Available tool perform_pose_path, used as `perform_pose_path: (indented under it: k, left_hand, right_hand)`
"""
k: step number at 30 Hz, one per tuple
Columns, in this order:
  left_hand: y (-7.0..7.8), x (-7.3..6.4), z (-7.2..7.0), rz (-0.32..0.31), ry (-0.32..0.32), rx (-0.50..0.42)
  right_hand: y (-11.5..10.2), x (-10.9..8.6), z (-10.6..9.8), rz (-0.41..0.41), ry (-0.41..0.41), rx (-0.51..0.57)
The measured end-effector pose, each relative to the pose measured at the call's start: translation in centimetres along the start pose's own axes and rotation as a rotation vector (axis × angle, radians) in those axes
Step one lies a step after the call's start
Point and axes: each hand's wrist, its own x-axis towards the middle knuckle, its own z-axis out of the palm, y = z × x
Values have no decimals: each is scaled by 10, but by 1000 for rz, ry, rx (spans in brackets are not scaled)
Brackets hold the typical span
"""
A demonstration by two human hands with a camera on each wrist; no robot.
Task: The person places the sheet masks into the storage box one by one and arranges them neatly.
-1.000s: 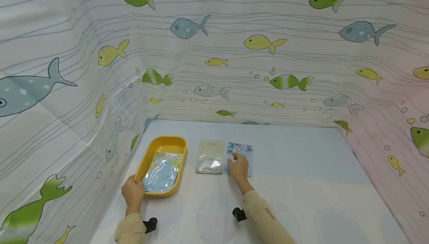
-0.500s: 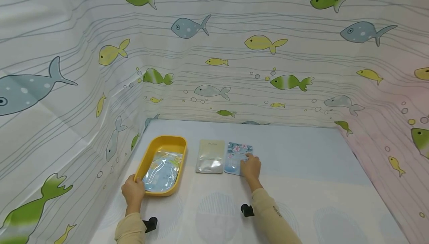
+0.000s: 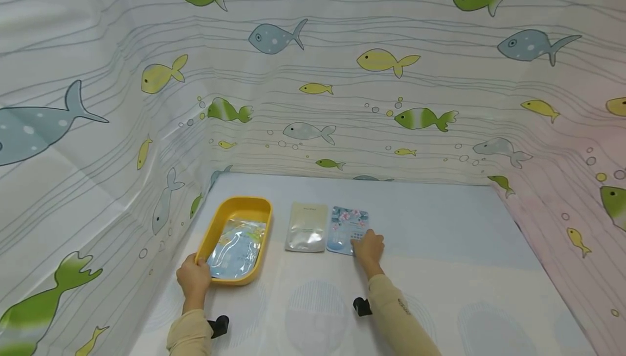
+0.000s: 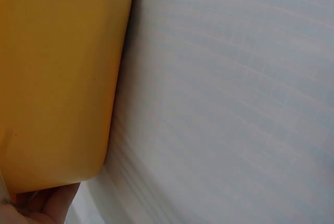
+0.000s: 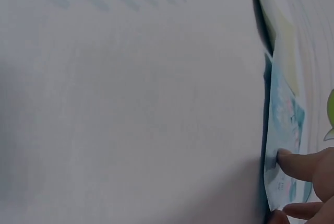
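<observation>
In the head view my left hand (image 3: 193,278) grips the near left corner of a yellow plastic tray (image 3: 249,203). The left wrist view shows the tray's outer wall (image 4: 57,78), with fingers (image 4: 58,203) at its lower corner. Inside the tray lies a glossy blue packet (image 3: 237,250). My right hand (image 3: 369,247) is at the lower right edge of a blue floral packet (image 3: 345,230), flat like a face-mask sachet. From the right wrist, the thumb (image 5: 297,166) presses its face while other fingertips meet its edge, pinching it. A beige and silver packet (image 3: 306,228) lies just left.
The white table (image 3: 430,301) bears pale patterns. Fish-printed sheeting (image 3: 371,95) rises behind it and on both sides, with the left side close to the tray. A black wrist mount (image 3: 362,306) sticks out from the right sleeve, another (image 3: 218,326) from the left.
My right hand has slid from the middle of the floral packet to its lower right edge. The left hand stays on the tray; the packets have not visibly moved.
</observation>
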Motion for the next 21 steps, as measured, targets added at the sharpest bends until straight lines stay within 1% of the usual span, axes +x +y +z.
perform_pose_path:
  k: [6,8,11,14,16,17,21]
  left_hand:
    - [1,0,-2,13,-2,-6]
    - [2,0,-3,9,2,-14]
    - [2,-1,-2,9,16,-8]
    - [1,0,-1,10,21,-11]
    - [0,0,-1,14,22,-8]
    - [0,0,-1,10,11,-17]
    - [0,0,-2,3,-2,-5]
  right_hand:
    - [2,4,-4,49,20,120]
    - [6,7,-5,72,8,155]
    - [13,10,-8,120,-38,227]
    - [20,14,-13,171,-105,309]
    - [24,17,-16,202,-147,389]
    - [26,17,-18,214,-167,428]
    - [32,20,-24,255,-220,585]
